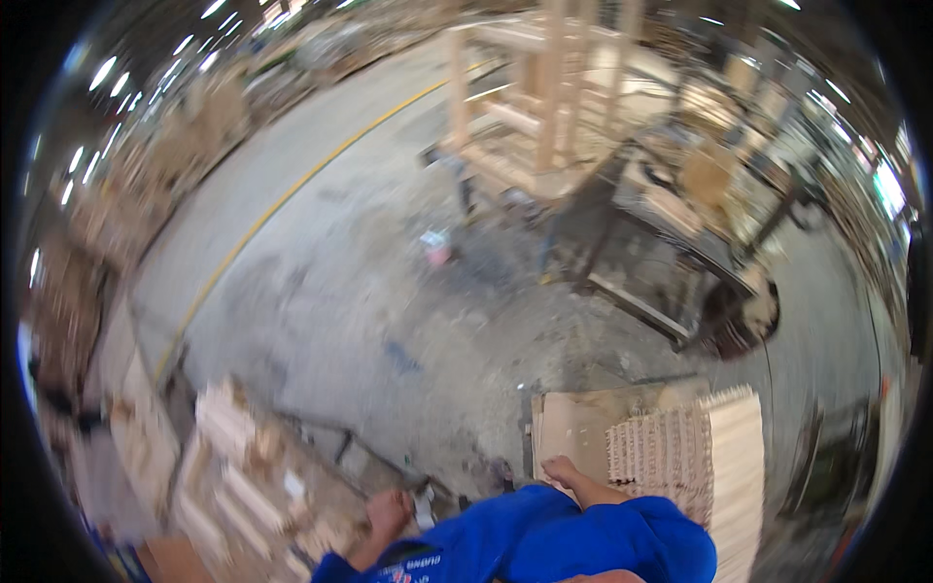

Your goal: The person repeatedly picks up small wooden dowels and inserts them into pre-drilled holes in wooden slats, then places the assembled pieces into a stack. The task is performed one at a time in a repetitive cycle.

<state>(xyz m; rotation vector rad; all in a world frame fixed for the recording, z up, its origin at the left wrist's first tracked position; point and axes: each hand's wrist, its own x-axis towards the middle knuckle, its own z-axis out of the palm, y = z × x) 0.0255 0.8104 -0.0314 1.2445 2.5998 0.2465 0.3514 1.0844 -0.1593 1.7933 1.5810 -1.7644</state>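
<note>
The picture is blurred by motion. My left hand (pixel 387 517) comes out of a blue sleeve (pixel 544 544) at the lower edge, above the concrete floor, with a small pale object (pixel 424 501) just to its right; whether it holds that object cannot be told. My right hand (pixel 562 472) rests at the near edge of a plywood board (pixel 573 428). On the board, right of that hand, lie rows of short light wooden slats (pixel 671 457), with a taller stack of slats (pixel 737 457) beside them. Neither hand's fingers can be made out.
Stacks of cut wood blocks (pixel 233 457) stand at the lower left. A small pink-and-white container (pixel 435 245) sits on the floor. Tall wooden frames (pixel 535 97) and a dark metal workbench (pixel 671 253) stand farther off. A yellow line (pixel 292 194) crosses the floor.
</note>
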